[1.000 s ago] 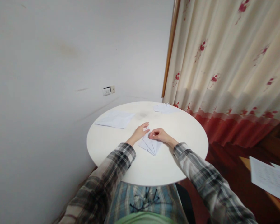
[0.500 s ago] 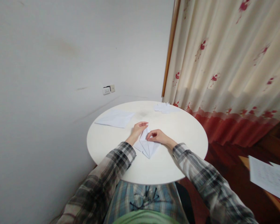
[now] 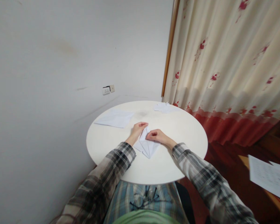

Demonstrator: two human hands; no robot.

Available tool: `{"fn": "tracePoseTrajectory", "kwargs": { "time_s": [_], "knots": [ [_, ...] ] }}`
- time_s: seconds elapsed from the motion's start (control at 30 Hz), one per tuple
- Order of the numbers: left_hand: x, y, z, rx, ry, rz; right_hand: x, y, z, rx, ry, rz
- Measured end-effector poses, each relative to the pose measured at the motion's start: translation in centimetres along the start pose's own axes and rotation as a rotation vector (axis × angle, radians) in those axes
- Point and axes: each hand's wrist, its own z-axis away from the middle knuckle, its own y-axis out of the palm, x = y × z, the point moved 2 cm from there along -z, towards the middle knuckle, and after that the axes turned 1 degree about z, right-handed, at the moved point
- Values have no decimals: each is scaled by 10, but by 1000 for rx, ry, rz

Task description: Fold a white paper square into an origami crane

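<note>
A folded sheet of white paper [image 3: 147, 147] lies on the round white table [image 3: 151, 172], one pointed corner toward me and creases running along its middle. At its far tip, my left hand [image 3: 138, 128] is closed, thumb and fingers pinching the paper's upper end. My right hand [image 3: 156, 136] curls over the paper's right side, its thumb and fingertips pressed together on a fold near the centre. Part of the paper is hidden beneath both hands.
More white paper [image 3: 115, 118] lies at the table's far left. Crumpled white pieces [image 3: 163, 107] sit at the far edge. A wall with a socket [image 3: 105, 91] stands behind, a curtain [image 3: 224, 71] to the right. Written sheets [image 3: 266, 177] rest on a wooden surface lower right.
Almost nothing differs. The right fingertips have shifted very slightly to the left along the fold, while the left hand keeps its place at the paper's tip.
</note>
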Motion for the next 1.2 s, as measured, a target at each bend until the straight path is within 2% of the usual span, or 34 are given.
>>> {"fn": "tracePoseTrajectory", "kwargs": {
  "time_s": [0.43,1.2],
  "knots": [
    [-6,4,4,71,18,11,1,0,-1,11,-15,-13],
    [-6,5,4,81,13,6,4,0,1,3,-19,11]
  ]
}}
